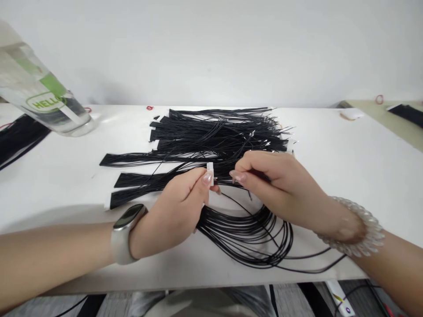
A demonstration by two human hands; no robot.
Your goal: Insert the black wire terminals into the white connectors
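Pinching a small white connector between the thumb and fingers of my left hand, I am holding it above the table, near the middle of my view. A bit of bare metal is showing at its right side. My right hand is hovering just beside it, thumb and fingers curled inward; the tips are too blurred for me to tell whether they are meeting or pinching a wire. I am judging the step in hand to be close work at the connector's right side; the next move is calling for a steady left grip and fine, well-aligned right fingertips.

Below my hands, a bunch of loose black wires is looping out from beneath my left hand toward the right. Beyond them, flat black wire bundles are lying across the table, many with bare metal ends to the right. Farther left, a clear cup is standing, and a white wall is rising behind everything.
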